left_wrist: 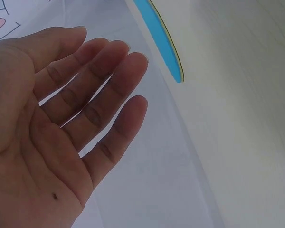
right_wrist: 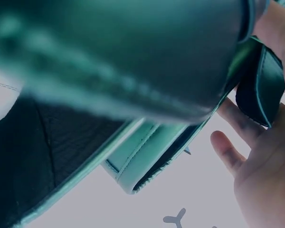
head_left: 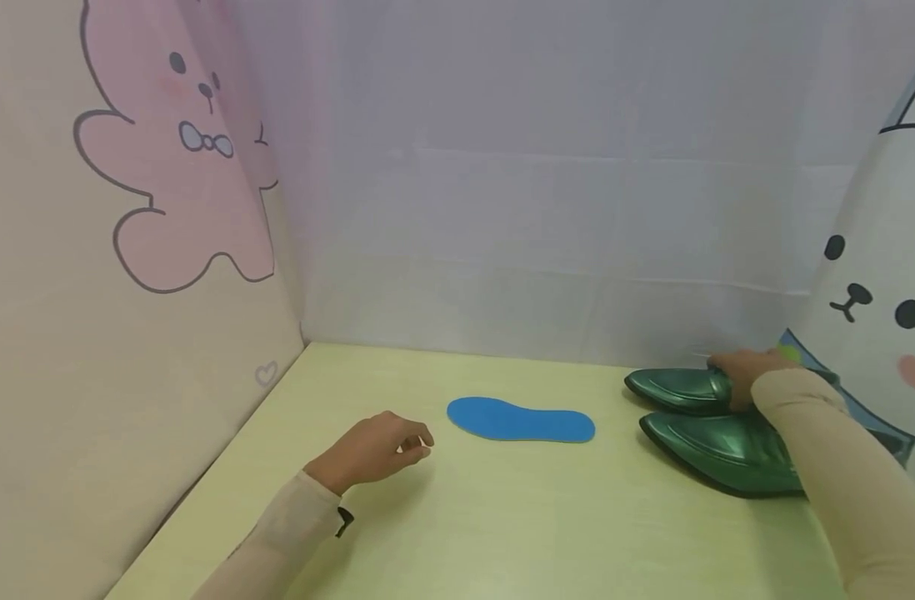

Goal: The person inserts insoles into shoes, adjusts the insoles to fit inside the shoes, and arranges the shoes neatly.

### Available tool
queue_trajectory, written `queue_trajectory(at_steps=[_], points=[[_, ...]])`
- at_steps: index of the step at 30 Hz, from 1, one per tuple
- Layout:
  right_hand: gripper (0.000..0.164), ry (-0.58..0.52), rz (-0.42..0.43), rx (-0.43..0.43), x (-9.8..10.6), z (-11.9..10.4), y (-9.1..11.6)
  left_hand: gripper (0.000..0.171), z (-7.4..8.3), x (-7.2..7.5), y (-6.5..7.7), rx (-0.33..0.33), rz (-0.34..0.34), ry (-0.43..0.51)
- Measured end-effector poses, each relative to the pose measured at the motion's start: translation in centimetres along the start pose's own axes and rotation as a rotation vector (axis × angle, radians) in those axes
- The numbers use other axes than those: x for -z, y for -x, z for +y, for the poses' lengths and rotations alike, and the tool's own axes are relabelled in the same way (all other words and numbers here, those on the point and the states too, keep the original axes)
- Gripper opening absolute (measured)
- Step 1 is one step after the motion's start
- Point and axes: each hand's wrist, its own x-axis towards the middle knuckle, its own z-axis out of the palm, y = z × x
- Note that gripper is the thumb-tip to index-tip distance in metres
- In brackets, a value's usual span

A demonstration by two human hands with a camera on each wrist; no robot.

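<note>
Two shiny green pointed-toe shoes lie side by side at the right of the table, toes to the left. My right hand (head_left: 750, 373) grips the far shoe (head_left: 677, 389) over its upper, behind the toe. In front of it is the near shoe (head_left: 735, 450), its heel end partly hidden by my right sleeve. Seen from the right wrist, the thumb and fingers lie around green leather (right_wrist: 259, 85). A blue insole (head_left: 521, 421) lies flat in mid-table. Left of it my left hand (head_left: 375, 450) hovers, fingers relaxed and loosely bent, holding nothing.
The pale yellow table (head_left: 502, 525) meets a whitish curtain (head_left: 457, 250) at the back and a printed sheet (head_left: 180, 192) on the left. Another sheet with a white cartoon face (head_left: 870, 275) hangs at the right, close behind the shoes.
</note>
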Motion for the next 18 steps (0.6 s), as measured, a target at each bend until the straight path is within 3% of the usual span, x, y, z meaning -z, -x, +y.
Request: queue_trajectory(at_steps=[18], points=[[0.075,-0.037,-0.001,-0.015,0.05,0.04,0.84,0.016,0.01,-0.13,-0.01,0.003,-0.006,-0.005]])
